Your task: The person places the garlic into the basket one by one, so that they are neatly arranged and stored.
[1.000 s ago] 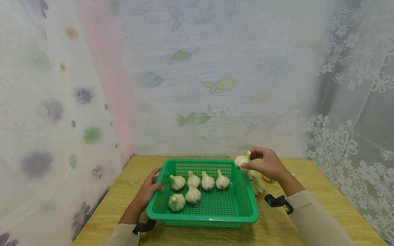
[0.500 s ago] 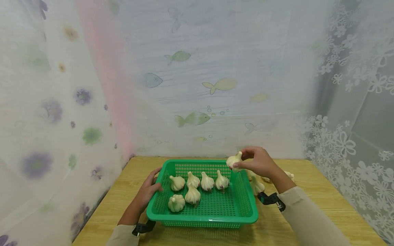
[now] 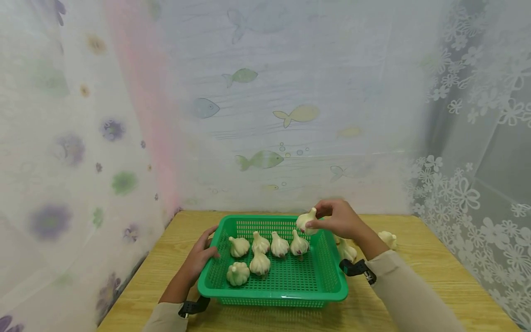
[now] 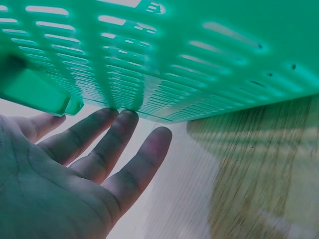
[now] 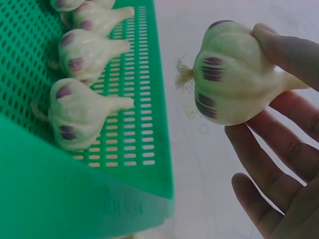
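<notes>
A green plastic basket (image 3: 271,295) with slotted sides holds several garlic bulbs (image 3: 259,264); most line the far side. My left hand (image 3: 198,257) holds the basket's left side, thumb over the rim. In the left wrist view the fingers (image 4: 149,152) reach toward the outer wall (image 4: 164,59) from below. My right hand (image 3: 340,221) pinches another garlic bulb (image 3: 305,223) over the far right corner, its stem toward the palm. The right wrist view shows this bulb (image 5: 234,74) between thumb and fingers, roots and purple streaks facing away.
More garlic bulbs lie on the wooden table (image 3: 415,276) right of the basket: one bulb (image 3: 346,251) close to its wall, another bulb (image 3: 388,240) farther right. Patterned curtains (image 3: 265,115) hang behind the table and along both sides.
My right hand has carried its garlic bulb leftward, from beside the far right corner to over the basket. A bulb on the table has come into fuller view. The left hand has stayed put.
</notes>
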`<state>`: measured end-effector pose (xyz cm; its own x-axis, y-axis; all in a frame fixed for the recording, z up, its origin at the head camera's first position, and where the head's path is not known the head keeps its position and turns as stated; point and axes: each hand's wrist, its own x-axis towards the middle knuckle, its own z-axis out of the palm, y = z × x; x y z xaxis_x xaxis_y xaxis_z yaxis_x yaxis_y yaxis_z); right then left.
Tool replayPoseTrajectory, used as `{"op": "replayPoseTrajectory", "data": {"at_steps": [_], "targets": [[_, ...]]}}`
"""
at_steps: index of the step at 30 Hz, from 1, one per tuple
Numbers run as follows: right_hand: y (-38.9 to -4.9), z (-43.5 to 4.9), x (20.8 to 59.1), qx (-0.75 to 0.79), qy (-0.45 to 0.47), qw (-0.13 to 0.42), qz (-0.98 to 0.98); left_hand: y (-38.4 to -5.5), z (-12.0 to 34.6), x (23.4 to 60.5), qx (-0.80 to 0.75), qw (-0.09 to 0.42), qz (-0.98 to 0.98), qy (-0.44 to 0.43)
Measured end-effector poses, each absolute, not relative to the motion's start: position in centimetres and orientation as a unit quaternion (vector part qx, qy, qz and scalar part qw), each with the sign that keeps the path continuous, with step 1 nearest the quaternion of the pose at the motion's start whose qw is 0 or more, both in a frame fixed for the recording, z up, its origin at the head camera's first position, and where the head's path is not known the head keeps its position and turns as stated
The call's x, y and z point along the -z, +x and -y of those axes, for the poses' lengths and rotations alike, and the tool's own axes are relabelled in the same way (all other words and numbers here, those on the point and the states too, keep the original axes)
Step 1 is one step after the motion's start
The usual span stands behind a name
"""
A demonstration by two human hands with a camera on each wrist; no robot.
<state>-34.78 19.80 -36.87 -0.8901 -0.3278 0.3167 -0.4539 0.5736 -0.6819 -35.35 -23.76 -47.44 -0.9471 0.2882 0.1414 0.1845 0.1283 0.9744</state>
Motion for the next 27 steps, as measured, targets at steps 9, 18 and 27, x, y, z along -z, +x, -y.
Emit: {"op": "replayPoseTrajectory", "data": {"at_steps": [9,18,27], "targets": [[-35.1,-18.5,37.3,-0.388,0.233,0.061,0.89,-35.2,23.7,47.4,-0.638,0.041,-0.752,0.161],[-35.3,-17.8,37.5,-0.374,0.244,0.04,0.894,-35.2,23.7,47.4,-0.64,0.042,-0.75,0.163],[-35.6,-16.8,38.3,-0.396,0.242,-0.007,0.886,-35.4,23.7,47.7,-0.643,0.038,-0.748,0.158]]}}
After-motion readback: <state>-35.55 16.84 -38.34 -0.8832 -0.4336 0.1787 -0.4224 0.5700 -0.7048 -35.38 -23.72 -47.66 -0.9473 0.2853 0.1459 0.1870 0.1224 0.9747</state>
